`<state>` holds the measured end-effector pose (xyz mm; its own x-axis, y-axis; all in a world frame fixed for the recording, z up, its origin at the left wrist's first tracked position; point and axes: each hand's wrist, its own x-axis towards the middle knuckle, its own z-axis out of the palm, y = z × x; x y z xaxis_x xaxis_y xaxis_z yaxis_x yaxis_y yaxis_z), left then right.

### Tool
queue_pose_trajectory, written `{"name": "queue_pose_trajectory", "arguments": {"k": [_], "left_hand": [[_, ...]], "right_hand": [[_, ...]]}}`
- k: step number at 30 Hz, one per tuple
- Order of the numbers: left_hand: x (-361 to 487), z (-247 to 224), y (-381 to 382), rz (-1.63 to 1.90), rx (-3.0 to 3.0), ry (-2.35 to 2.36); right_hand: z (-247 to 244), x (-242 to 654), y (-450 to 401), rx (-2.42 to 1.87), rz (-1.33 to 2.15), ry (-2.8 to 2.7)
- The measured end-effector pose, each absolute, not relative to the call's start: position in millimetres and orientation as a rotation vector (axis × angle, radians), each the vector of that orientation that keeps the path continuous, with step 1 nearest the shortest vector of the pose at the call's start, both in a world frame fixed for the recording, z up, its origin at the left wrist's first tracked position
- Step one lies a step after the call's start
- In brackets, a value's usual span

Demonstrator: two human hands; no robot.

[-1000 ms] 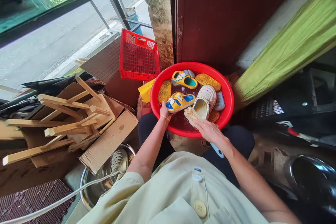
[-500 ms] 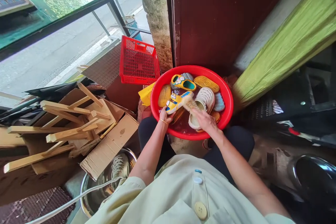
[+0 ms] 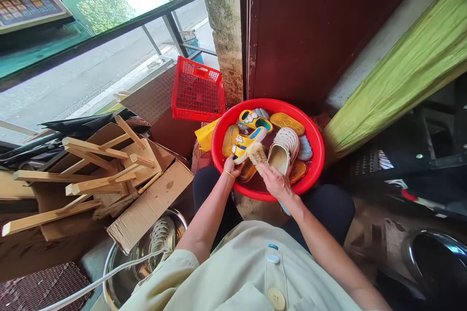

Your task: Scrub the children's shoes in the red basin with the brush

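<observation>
A red basin (image 3: pixel 318 155) holds several shoes and slippers in dark water. My left hand (image 3: pixel 232 167) grips the near end of a yellow and white slipper (image 3: pixel 249 145), tilted up over the basin. My right hand (image 3: pixel 274 181) is closed on a scrub brush (image 3: pixel 258 154), whose bristles are close beside the slipper's right side. To the right of the brush lies a white clog (image 3: pixel 283 149). Behind the held slipper sits another yellow slipper (image 3: pixel 255 120) with a green inside. Yellow soles and a light blue shoe (image 3: pixel 305 148) lie around the basin's inner edge.
Behind the basin's left is a red crate (image 3: pixel 199 95). Wooden stool legs (image 3: pixel 98 155) and a cardboard box (image 3: pixel 153 204) are stacked at the left. Below them a metal bowl (image 3: pixel 109 272) holds a shoe. A green curtain (image 3: pixel 397 63) hangs at the right.
The brush in my right hand has moved left and down beside the slipper, uncovering more of the white clog. The slipper in my left hand is tilted more steeply. The view has shifted slightly.
</observation>
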<state>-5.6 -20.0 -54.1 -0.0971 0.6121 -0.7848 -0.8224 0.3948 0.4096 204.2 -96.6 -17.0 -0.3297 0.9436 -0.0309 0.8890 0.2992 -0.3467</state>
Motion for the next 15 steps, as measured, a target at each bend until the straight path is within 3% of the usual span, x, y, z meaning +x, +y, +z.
{"name": "queue_pose_trajectory", "arguments": {"k": [5,15], "left_hand": [[9.9,-65.7,-31.0,1.139,0.329,1.484],[23.4,-64.7,-27.7,0.295,1.331,1.977]], "right_hand": [[-14.0,231.9,-81.7,-1.736,0.5,-2.167],[-18.3,199.0,-53.4,-2.088,0.638,-2.395]]}}
